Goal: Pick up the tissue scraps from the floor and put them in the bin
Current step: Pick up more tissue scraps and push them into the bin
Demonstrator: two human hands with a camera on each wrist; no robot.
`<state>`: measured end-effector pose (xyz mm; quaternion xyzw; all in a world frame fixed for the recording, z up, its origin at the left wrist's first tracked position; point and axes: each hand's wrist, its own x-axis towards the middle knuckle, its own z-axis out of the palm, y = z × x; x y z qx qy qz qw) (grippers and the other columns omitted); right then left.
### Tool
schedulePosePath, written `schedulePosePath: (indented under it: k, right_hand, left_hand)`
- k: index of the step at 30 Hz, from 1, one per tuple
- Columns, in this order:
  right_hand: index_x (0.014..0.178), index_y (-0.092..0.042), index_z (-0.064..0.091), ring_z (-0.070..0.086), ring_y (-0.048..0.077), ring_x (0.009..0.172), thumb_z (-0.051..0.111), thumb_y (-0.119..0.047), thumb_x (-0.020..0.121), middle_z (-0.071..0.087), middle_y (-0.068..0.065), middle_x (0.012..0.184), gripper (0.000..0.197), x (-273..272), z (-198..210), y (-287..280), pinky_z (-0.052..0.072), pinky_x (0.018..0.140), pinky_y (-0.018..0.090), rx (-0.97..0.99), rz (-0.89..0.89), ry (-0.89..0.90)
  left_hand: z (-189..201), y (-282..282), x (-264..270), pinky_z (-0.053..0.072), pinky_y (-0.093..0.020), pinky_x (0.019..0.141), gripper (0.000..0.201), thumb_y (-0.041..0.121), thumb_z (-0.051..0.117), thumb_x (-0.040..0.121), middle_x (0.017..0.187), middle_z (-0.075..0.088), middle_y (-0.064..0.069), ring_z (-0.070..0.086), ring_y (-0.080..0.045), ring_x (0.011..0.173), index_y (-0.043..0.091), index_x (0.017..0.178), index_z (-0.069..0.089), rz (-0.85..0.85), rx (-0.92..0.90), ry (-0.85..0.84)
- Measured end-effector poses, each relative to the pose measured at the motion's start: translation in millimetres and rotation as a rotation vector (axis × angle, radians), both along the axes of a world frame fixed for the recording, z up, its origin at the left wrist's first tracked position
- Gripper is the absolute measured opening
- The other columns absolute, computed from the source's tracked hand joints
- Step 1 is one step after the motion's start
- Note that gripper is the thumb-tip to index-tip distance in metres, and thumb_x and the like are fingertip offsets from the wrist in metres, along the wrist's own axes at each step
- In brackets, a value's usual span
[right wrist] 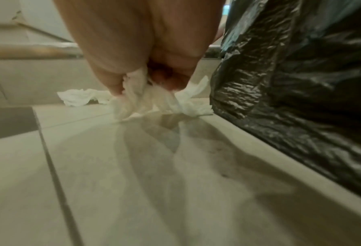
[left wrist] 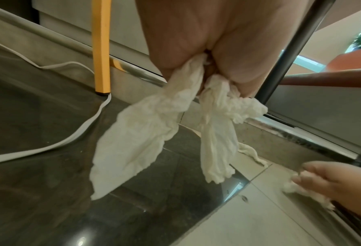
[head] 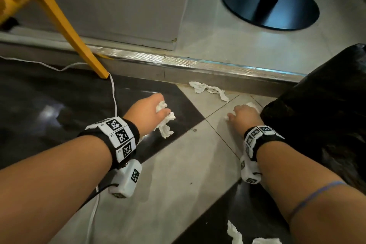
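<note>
Tissue scraps (left wrist: 145, 131) dangle from the left hand's (head: 147, 112) curled fingers above the dark floor tile (head: 49, 105), while the right hand (head: 244, 116) pinches another scrap (right wrist: 154, 101) on the pale tile (head: 178, 164) beside the black-bagged bin (head: 320, 105).

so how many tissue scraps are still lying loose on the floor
2 in view: a long scrap by the metal step, and a torn scrap near the person's right forearm at the frame's bottom edge. More may lie hidden behind the bin bag.
</note>
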<state>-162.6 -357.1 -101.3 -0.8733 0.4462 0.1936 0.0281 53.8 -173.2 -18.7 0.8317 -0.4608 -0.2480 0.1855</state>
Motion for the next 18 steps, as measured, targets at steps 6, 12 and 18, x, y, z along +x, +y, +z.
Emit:
schedulePosePath:
  k: [6, 12, 18]
  right_hand:
    - [0.110, -0.009, 0.059, 0.054, 0.030, 0.109, 0.056, -0.011, 0.087, 0.047, 0.010, 0.128, 0.023, 17, 0, -12, 0.042, 0.087, 0.031, 0.094, -0.242, -0.499]
    - [0.150, -0.026, 0.013, 0.030, 0.040, 0.137, 0.039, 0.007, 0.086, -0.002, 0.002, 0.160, 0.077, 45, -12, -29, 0.035, 0.110, 0.045, 0.208, -0.081, -0.182]
    - [0.145, -0.012, 0.027, 0.044, 0.038, 0.126, 0.044, -0.012, 0.094, 0.037, 0.017, 0.144, 0.054, 51, -19, -32, 0.040, 0.099, 0.045, 0.110, 0.043, -0.056]
  left_hand:
    - [1, -15, -11, 0.039, -0.029, 0.072, 0.028, 0.034, 0.053, 0.093, 0.092, 0.056, -0.004, 0.052, -0.022, 0.084, 0.012, 0.110, 0.051, -0.038, -0.028, -0.006]
    - [-2, -14, -20, 0.044, -0.033, 0.069, 0.025, 0.035, 0.053, 0.092, 0.090, 0.059, -0.005, 0.056, -0.023, 0.082, 0.013, 0.105, 0.052, -0.015, -0.060, -0.009]
    - [-16, 5, -16, 0.035, -0.021, 0.053, 0.018, 0.035, 0.055, 0.091, 0.070, 0.052, 0.003, 0.050, -0.014, 0.064, 0.018, 0.091, 0.048, -0.030, -0.040, -0.004]
